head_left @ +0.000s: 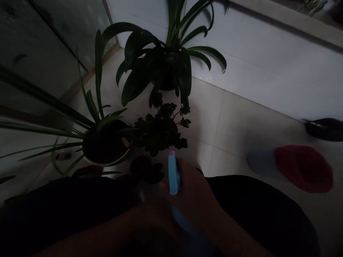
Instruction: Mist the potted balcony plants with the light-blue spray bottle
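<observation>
My right hand (191, 189) is closed round a blue spray bottle (173, 175), whose pink-tipped nozzle points forward. My left hand (158, 219) lies in deep shadow beside the bottle's body; its fingers cannot be made out. Just beyond the nozzle is a small bushy plant (160, 130) with dark scalloped leaves. Behind it a large plant (171, 64) with broad strap leaves stands against the wall. On the left, a long-leaved plant (98, 89) grows from a round pot (118, 160). A few dark rounded leaves (147, 169) show below the bushy plant.
On the floor at right are a pink and blue object (304, 167) and a black dish-like item (325, 128). A white wall (268, 64) with a ledge (289, 16) runs behind. A framed panel (53, 43) borders the left. My dark-clothed knees (254, 207) flank the plants.
</observation>
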Tool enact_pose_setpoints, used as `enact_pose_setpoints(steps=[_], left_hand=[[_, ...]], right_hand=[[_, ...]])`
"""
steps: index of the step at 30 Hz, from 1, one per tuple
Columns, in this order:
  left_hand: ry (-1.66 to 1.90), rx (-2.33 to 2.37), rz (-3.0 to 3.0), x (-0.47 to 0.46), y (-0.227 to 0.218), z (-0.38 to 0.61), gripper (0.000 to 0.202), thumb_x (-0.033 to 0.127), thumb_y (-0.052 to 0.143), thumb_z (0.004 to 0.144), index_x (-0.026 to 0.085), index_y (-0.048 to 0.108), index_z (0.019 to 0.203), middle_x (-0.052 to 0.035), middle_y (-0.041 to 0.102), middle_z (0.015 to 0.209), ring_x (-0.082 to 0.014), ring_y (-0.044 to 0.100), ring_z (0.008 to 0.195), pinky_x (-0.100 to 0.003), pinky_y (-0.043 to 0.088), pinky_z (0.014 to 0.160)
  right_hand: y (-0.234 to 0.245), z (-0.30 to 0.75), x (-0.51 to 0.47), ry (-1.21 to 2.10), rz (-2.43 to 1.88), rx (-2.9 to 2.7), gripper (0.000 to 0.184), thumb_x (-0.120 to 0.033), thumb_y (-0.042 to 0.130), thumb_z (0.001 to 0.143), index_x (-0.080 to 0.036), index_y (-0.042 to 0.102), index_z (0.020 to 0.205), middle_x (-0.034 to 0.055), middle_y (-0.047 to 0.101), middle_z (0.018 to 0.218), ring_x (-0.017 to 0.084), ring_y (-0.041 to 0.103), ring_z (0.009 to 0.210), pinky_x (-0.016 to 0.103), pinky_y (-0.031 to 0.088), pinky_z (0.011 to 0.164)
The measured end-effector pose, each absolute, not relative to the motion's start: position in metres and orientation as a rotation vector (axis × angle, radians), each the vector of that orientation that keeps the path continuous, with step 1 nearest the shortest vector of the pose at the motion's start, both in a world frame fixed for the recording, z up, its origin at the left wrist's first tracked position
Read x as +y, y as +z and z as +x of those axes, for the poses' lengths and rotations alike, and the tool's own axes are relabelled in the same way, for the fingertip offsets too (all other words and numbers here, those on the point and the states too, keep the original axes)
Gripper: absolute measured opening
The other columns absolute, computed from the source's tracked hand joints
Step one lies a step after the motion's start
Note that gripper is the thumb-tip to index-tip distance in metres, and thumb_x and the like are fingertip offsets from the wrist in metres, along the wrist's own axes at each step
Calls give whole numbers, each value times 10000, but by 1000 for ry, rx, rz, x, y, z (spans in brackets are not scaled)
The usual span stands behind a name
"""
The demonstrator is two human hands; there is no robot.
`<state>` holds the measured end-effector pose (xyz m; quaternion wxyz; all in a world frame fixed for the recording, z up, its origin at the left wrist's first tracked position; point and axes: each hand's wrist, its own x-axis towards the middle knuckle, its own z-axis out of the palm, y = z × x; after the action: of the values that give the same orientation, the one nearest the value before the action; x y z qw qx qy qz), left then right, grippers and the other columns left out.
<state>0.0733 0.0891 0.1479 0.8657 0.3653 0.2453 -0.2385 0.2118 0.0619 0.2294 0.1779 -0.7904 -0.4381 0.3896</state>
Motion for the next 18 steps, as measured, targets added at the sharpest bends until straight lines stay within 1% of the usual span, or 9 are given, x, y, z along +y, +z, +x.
enact_pose_setpoints(steps=[3, 6, 8, 10, 14, 16, 18], left_hand=[[-455, 453, 655, 90, 152, 77, 460, 344, 982, 379, 193, 724, 728, 5, 726, 853, -273, 679, 1000, -430, 497, 1006], [-436, 417, 677, 93, 158, 80, 421, 311, 970, 430, 184, 729, 750, -15, 741, 885, -308, 680, 1056, -468, 495, 1026], [-403, 453, 720, 95, 162, 79, 454, 299, 963, 456, 174, 756, 841, -41, 763, 961, -342, 665, 1122, -501, 483, 1047], [-349, 479, 742, 98, 166, 77, 571, 272, 968, 450, 166, 770, 975, -70, 769, 1085, -363, 634, 1200, -514, 464, 1074], [-272, 453, 757, 97, 166, 69, 841, 210, 960, 459, 185, 693, 1256, -106, 714, 1289, -356, 609, 1251, -493, 453, 1088], [-240, 488, 765, 94, 164, 65, 936, 194, 956, 452, 204, 637, 1332, -111, 672, 1365, -349, 607, 1257, -484, 442, 1098], [-238, 520, 783, 91, 161, 60, 945, 191, 945, 462, 219, 616, 1347, -105, 651, 1397, -345, 601, 1270, -485, 423, 1116]], right_hand=[[231, 213, 62, 1019, -2339, -1318, 232, -441, 649, 806, -243, 607, 920, 60, 664, 814, 253, 621, 728, 342, 399, 583], [234, 212, 63, 975, -2391, -1379, 234, -452, 610, 839, -224, 593, 887, 54, 647, 803, 231, 591, 693, 326, 360, 574], [233, 210, 62, 965, -2366, -1358, 233, -452, 583, 844, -221, 557, 842, 43, 629, 788, 221, 578, 683, 316, 343, 565], [228, 208, 60, 957, -2289, -1284, 233, -453, 566, 831, -226, 516, 816, 30, 616, 777, 210, 576, 684, 307, 348, 561], [212, 204, 54, 935, -2136, -1161, 218, -437, 557, 786, -228, 527, 838, 29, 628, 782, 206, 591, 702, 307, 392, 591], [203, 202, 52, 952, -2090, -1140, 208, -428, 549, 776, -226, 543, 826, 26, 624, 757, 204, 584, 695, 310, 393, 601], [197, 200, 51, 981, -2072, -1121, 202, -425, 543, 769, -224, 550, 791, 19, 607, 719, 198, 563, 673, 310, 383, 596]])
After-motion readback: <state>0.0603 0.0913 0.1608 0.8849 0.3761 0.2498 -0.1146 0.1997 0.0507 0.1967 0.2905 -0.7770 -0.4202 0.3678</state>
